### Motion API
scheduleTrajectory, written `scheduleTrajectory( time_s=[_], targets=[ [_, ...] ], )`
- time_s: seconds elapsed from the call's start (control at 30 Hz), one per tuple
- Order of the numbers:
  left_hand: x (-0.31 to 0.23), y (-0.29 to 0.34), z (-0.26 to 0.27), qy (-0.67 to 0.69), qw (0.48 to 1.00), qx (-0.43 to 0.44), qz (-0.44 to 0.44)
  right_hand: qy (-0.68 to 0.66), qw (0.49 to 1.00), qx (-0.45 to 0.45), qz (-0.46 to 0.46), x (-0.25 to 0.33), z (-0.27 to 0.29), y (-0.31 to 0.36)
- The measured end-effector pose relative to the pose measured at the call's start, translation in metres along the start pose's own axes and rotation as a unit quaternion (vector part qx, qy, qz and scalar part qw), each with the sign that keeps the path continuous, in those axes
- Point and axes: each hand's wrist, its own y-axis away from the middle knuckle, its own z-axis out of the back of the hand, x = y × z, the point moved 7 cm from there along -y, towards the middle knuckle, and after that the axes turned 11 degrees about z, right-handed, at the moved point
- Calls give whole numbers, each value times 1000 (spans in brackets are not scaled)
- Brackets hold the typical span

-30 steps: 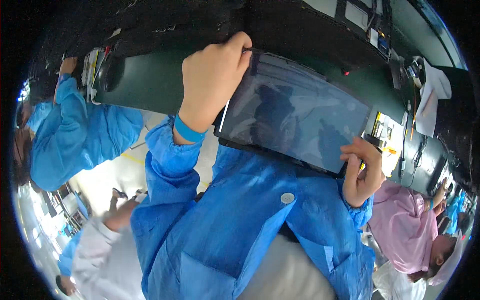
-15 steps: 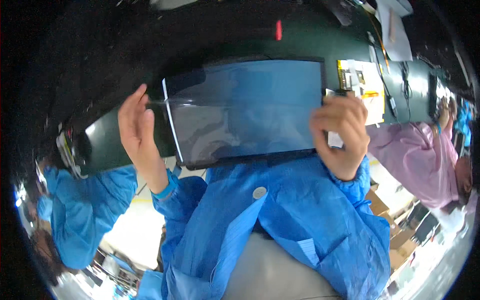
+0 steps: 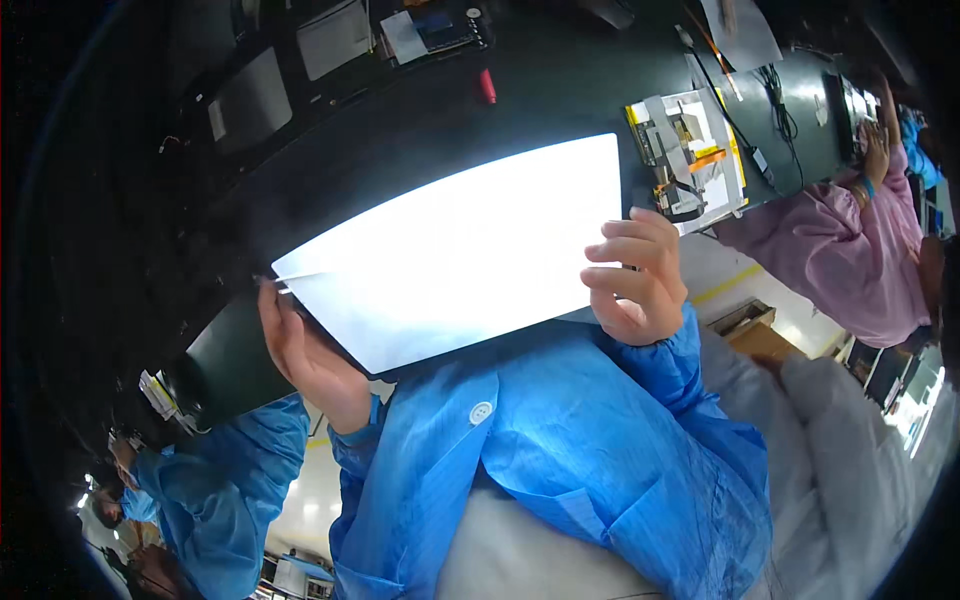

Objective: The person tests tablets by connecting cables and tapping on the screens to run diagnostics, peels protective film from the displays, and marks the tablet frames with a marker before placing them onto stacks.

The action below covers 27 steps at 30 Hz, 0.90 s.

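A flat screen panel (image 3: 460, 250), its face glaring plain white, is tilted in front of my chest. My right hand (image 3: 645, 275) is closed on its right edge, fingers curled over the face and thumb lower down. At the left corner my left hand (image 3: 310, 350) has its fingers bent together by the panel's edge. A thin pale strip (image 3: 303, 277) runs from these fingertips onto the white face; its kind is too small to tell. The left fingertips are partly in shadow.
Beyond the panel, a red cap-like piece (image 3: 487, 86) lies on the dark table (image 3: 560, 75). An electronic assembly with orange and grey tape (image 3: 700, 150) and black cables (image 3: 785, 110) are at the right. Co-workers in blue (image 3: 215, 490) and pink (image 3: 820, 260) sit either side.
The panel's face has gone from dark to bright white, and it has tilted, left side lower. My left hand has moved down to its corner; my right hand has closed on its right edge.
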Motion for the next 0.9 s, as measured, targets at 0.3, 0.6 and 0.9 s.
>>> scheduleTrajectory(
  time_s=[0.3,0.6,0.9],
  targets=[
    [-10,-6,-10,4,994,62,-96,-356,934,36,-11,27,-2,-3],
    [-10,0,-6,-41,989,101,-101,-561,797,223,20,62,-25,6],
    [-16,19,-4,-496,761,-49,-414,-537,816,211,32,54,-18,21]
  ],
)
